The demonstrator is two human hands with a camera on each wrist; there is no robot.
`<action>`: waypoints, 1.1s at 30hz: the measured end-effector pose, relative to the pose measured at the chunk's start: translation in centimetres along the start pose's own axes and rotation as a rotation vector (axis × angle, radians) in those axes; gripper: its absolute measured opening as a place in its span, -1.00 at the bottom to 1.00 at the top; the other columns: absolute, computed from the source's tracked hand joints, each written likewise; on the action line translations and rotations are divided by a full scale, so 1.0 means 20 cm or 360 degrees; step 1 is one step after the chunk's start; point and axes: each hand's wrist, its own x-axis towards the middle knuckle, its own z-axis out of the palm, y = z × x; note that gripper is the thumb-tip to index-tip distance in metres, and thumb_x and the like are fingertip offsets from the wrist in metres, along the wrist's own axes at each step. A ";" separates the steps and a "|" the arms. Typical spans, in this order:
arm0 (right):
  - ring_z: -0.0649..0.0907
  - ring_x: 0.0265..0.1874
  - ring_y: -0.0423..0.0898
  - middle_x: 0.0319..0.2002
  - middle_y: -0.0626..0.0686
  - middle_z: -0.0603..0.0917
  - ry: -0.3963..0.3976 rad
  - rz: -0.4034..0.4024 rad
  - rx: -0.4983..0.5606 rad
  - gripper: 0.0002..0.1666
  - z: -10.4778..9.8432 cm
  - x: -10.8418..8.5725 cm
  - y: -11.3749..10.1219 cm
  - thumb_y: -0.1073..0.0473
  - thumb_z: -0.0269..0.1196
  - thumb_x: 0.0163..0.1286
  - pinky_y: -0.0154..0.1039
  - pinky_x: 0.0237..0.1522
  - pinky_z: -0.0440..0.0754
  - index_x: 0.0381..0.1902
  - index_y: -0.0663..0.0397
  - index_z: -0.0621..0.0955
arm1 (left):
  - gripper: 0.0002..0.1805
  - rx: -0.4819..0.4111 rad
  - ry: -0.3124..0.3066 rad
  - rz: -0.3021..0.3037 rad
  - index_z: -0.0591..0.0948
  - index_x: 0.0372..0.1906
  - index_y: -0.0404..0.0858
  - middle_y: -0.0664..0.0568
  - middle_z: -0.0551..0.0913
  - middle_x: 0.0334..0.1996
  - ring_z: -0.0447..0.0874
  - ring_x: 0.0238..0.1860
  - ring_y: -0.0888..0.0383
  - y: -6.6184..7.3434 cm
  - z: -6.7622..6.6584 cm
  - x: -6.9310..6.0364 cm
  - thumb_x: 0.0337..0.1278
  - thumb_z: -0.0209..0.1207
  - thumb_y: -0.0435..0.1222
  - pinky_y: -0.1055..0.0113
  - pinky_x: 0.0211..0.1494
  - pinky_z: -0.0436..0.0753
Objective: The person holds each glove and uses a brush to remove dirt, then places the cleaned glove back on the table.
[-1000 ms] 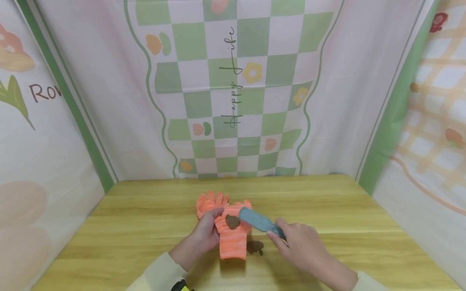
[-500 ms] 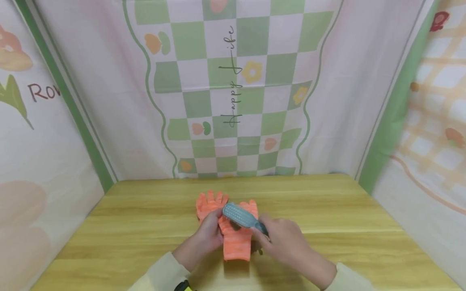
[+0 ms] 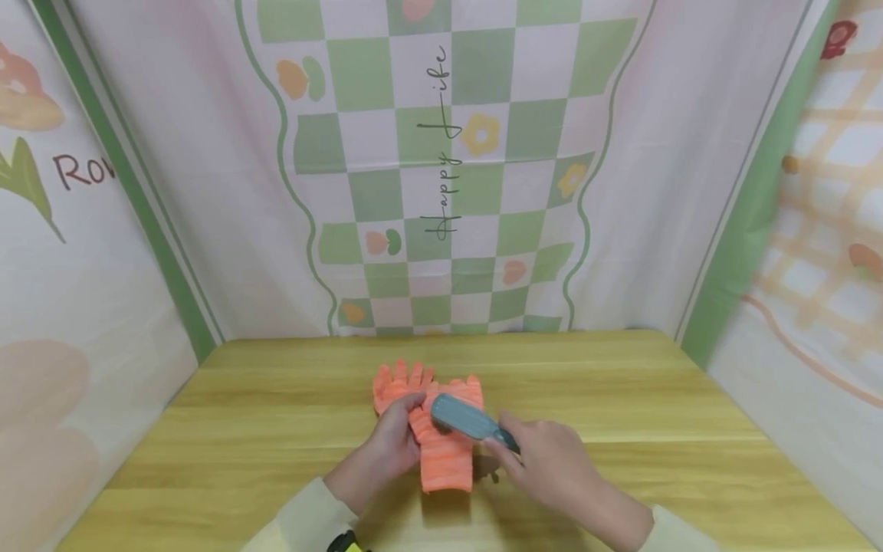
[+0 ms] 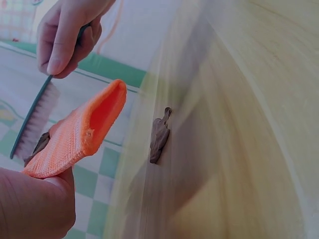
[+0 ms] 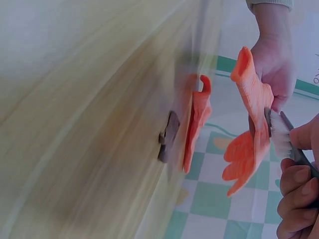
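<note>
My left hand [image 3: 389, 445] holds an orange knit glove [image 3: 447, 464] above the table, its thumb on top and its cuff towards me. The right hand [image 3: 555, 464] grips the handle of a blue-green brush [image 3: 465, 418], which lies slantwise over the glove. White bristles [image 5: 280, 134] face the glove in the right wrist view and meet it at a dark brown patch [image 4: 41, 144]. From above, the brush head hides most of that patch. A second orange glove [image 3: 398, 383] lies on the table behind the left hand, fingers pointing away.
On the wooden table [image 3: 621, 399] lies a dark brown lump [image 4: 159, 137], partly hidden in the head view, below the held glove's right side. A green checked cloth [image 3: 476, 192] hangs behind the table, with printed cloths at both sides.
The brush has moved left across the held glove onto the brown patch, then slightly back to the right. The held glove shifted a little right, then slightly back. The second glove stayed put.
</note>
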 end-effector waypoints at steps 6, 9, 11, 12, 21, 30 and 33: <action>0.19 -0.77 -0.38 -0.73 -0.29 0.22 0.0043 -0.0008 -0.0019 -0.74 -0.01 -0.03 0.03 -0.05 0.25 0.38 -0.44 -0.75 0.16 -0.35 -0.01 0.55 | -0.41 0.0058 -0.0022 -0.0029 0.01 0.44 -0.52 -0.35 0.08 0.44 0.05 0.44 -0.18 0.00 -0.01 0.00 0.49 -0.30 -0.25 0.08 0.42 0.20; 0.17 -0.76 -0.39 -0.74 -0.29 0.20 0.0045 0.0001 -0.0020 -0.74 -0.02 -0.04 0.05 -0.05 0.24 0.39 -0.44 -0.74 0.15 -0.38 -0.03 0.53 | -0.41 0.0049 -0.0003 -0.0048 -0.01 0.45 -0.48 -0.34 0.05 0.45 0.01 0.45 -0.19 0.01 -0.01 -0.01 0.49 -0.29 -0.24 0.05 0.43 0.17; 0.15 -0.76 -0.39 -0.74 -0.29 0.18 0.0050 0.0010 -0.0010 -0.73 -0.02 -0.05 0.06 -0.06 0.23 0.40 -0.44 -0.74 0.13 -0.40 -0.04 0.51 | -0.41 0.0052 0.0013 -0.0055 0.01 0.45 -0.47 -0.33 0.06 0.45 0.02 0.45 -0.19 0.01 -0.01 -0.01 0.49 -0.28 -0.24 0.05 0.42 0.18; 0.14 -0.76 -0.40 -0.74 -0.29 0.18 0.0053 0.0015 -0.0003 -0.72 -0.03 -0.05 0.06 -0.07 0.22 0.40 -0.45 -0.74 0.13 -0.40 -0.05 0.51 | -0.42 0.0057 0.0018 -0.0054 0.01 0.45 -0.47 -0.33 0.07 0.45 0.03 0.44 -0.19 0.01 -0.01 -0.01 0.50 -0.28 -0.24 0.05 0.42 0.18; 0.10 -0.75 -0.45 -0.70 -0.33 0.17 0.0227 -0.0198 0.0092 -0.72 -0.02 -0.01 0.03 -0.02 0.27 0.37 -0.49 -0.75 0.11 -0.44 -0.09 0.44 | -0.45 -0.0032 -0.0051 -0.0018 0.06 0.42 -0.52 -0.12 0.57 0.01 0.57 0.05 0.10 -0.01 0.00 0.00 0.48 -0.24 -0.30 0.28 0.18 0.50; 0.13 -0.73 -0.44 -0.70 -0.35 0.15 0.0294 -0.0334 0.0018 -0.70 0.04 0.00 0.02 -0.07 0.27 0.36 -0.50 -0.73 0.08 -0.41 -0.12 0.42 | -0.62 -0.0042 -0.0018 -0.0052 0.28 0.20 -0.47 0.05 0.60 -0.31 0.60 -0.25 0.26 -0.01 0.02 -0.01 0.48 -0.23 -0.30 0.37 -0.02 0.55; 0.12 -0.73 -0.46 -0.70 -0.36 0.15 0.0313 -0.0338 0.0016 -0.72 0.04 0.00 0.03 -0.06 0.27 0.36 -0.52 -0.73 0.07 -0.41 -0.11 0.44 | -0.70 -0.0022 -0.0009 -0.0047 0.32 0.09 -0.45 0.04 0.59 -0.30 0.60 -0.23 0.23 -0.01 0.01 -0.01 0.47 -0.23 -0.32 0.34 -0.01 0.56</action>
